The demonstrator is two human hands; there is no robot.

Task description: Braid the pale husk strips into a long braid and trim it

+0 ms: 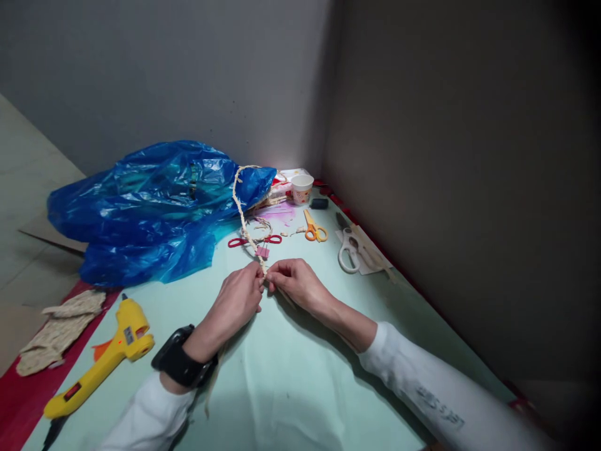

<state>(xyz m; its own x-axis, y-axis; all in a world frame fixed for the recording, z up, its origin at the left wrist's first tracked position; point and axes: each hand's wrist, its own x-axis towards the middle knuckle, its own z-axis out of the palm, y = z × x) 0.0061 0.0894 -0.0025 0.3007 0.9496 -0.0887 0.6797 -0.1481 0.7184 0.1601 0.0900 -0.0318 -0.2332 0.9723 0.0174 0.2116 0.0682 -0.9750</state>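
Note:
A cream braided cord (240,210) runs from the blue bag down toward me, its near end between my hands. My left hand (237,294) is closed, its thumb and fingers pinching the braid. Right beside it my right hand (298,282) also pinches the same end, fingertips nearly touching the left ones. Loose strands (212,382) hang below my left wrist, and another strand trails under my right hand. A pink binder clip (262,252) sits on or against the braid just beyond my fingertips. Red-handled scissors (273,239) lie partly behind the cord.
A yellow glue gun (101,363) lies at left near a patterned cloth (66,329). Behind spreads a blue plastic bag (154,207). Farther back are a paper cup (302,190), a dark spool (319,204), orange scissors (315,230) and white-handled shears (348,250). Walls border the table (300,388).

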